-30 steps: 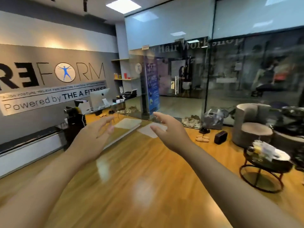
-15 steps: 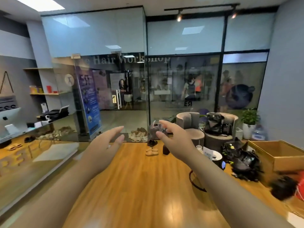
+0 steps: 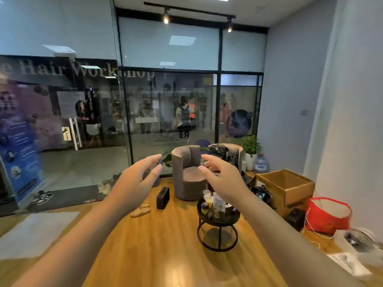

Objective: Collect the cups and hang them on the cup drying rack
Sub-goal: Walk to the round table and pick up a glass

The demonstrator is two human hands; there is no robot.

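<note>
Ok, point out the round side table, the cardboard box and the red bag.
Round side table (image 3: pixel 199 213): head view, left rim.
Cardboard box (image 3: pixel 300 190): head view, front wall.
Red bag (image 3: pixel 326 223): head view, front face.

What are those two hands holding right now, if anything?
Nothing. The left hand and right hand are both raised with fingers spread and empty, above the small round table carrying cups.

A grey rounded fabric armchair (image 3: pixel 187 172) is sitting before me on the wooden floor. An open brown cardboard box (image 3: pixel 287 186) is resting beside a red bag (image 3: pixel 327 216) to my right.
</note>
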